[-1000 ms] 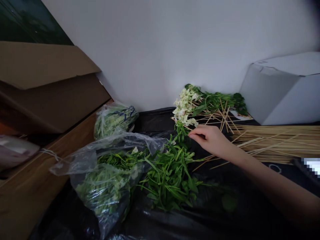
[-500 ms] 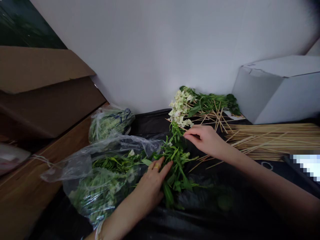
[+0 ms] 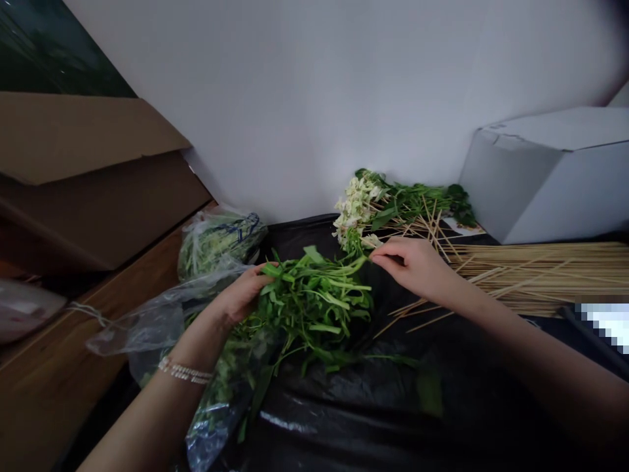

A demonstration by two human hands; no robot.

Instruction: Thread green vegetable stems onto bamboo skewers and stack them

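Note:
My left hand [image 3: 246,288] is closed around the left side of a loose bunch of leafy green stems [image 3: 319,295], its fingertips partly hidden among the leaves. At the bunch's right edge, the thumb and fingers of my right hand [image 3: 413,265] pinch a thin bamboo stick, of which only a short bit shows. Just behind that hand lie pale white-green flower heads [image 3: 356,206] on green stems [image 3: 417,200]. Below my left forearm, more greens sit in an opened clear plastic bag [image 3: 211,406].
Many bamboo sticks [image 3: 535,269] lie to the right, some crossing loosely. A white box [image 3: 540,177] stands behind them. A second bagged bundle [image 3: 219,239] and an open cardboard box [image 3: 98,203] are on the left. Black plastic sheeting [image 3: 344,419] covers the surface.
My left hand has moved left and up and now grips the greens, which are lifted and gathered into a bunch. My right hand has shifted slightly right, still pinching the stick.

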